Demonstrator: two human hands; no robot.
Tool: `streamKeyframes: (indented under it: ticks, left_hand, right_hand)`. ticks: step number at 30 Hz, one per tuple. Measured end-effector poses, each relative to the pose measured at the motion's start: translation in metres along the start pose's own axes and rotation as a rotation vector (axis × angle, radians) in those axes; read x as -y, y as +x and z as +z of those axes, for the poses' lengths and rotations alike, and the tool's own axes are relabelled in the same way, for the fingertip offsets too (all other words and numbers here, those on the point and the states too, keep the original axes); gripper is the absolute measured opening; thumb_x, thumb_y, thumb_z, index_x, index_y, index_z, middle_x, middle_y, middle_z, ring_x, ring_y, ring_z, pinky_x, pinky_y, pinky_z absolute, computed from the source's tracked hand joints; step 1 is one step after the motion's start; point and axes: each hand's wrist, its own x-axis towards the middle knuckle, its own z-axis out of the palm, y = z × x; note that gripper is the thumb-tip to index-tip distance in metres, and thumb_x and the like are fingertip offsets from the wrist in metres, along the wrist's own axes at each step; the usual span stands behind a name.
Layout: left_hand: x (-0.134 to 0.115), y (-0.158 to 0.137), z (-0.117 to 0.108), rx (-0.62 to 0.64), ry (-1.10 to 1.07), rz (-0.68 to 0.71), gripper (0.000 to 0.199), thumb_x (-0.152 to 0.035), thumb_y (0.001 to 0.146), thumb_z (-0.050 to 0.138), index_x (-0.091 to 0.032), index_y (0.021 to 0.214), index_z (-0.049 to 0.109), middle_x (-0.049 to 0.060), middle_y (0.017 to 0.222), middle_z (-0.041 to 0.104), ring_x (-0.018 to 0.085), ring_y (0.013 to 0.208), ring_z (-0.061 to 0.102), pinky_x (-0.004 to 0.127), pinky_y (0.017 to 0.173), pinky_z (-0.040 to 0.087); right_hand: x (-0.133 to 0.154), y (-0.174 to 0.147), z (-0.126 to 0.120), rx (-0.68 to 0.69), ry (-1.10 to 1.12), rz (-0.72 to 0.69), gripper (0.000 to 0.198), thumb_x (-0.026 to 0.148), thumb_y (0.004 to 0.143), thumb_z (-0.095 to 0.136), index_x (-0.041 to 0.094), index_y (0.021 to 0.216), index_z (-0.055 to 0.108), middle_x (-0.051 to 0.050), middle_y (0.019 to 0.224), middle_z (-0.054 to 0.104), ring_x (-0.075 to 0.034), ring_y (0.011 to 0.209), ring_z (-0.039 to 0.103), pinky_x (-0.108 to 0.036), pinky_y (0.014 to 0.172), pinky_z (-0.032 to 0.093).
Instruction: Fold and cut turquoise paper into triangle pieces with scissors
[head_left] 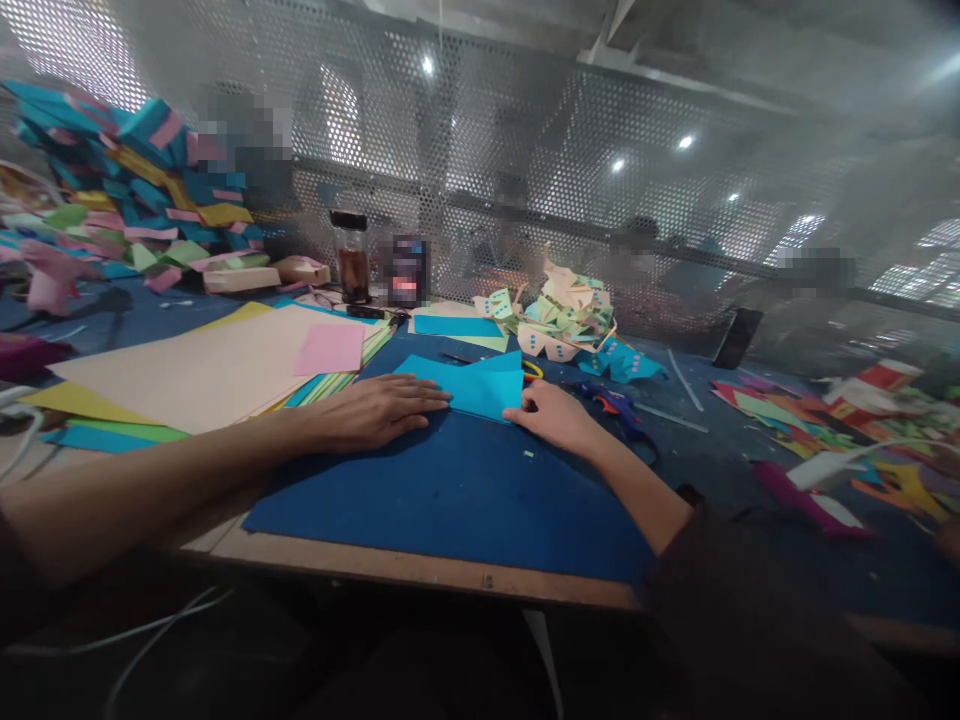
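The right hand (556, 415) has its grip closed, thumb against curled fingers, on the right edge of a folded bright-blue paper sheet (480, 388); the left hand (384, 408) lies palm down, its grip unclosed, with the fingertips resting on the sheet's left part. The sheet sits between the hands on the dark-blue-covered tabletop (450, 515), a flap rising at its far right. It looks very light and fairly stiff for paper, likely to crease or slide if pushed; a pinch at an edge or fold, with flat fingers steadying the middle, should suit it best. Just beyond the right hand shows a yellow ring-shaped handle (532, 370), partly hidden, and to its right lies a dark-blue glue gun (621, 412). To the left is a stack of large cream paper sheets (187, 370) with a small pink paper rectangle (330, 349) on top. Farther off stand a dark-lidded clear jar (352, 262) and, to the right, a heap of pale folded paper pieces (574, 305).
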Motion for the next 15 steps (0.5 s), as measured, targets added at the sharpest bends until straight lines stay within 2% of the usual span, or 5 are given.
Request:
streamKeyframes:
  ticks: [15]
  left_hand:
    - [0.0009, 0.0001, 0.0, 0.057, 0.012, -0.02, 0.045, -0.04, 0.108, 0.036, -0.03, 0.15, 0.046, -0.001, 0.155, 0.048, 0.018, 0.146, 0.04, 0.036, 0.123, 0.026]
  right_hand:
    - [0.0006, -0.0002, -0.0019, 0.021, -0.004, -0.001, 0.035, 0.047, 0.09, 0.061, 0.018, 0.071, 0.061, -0.007, 0.091, 0.062, -0.017, 0.078, 0.056, -0.027, 0.061, 0.033]
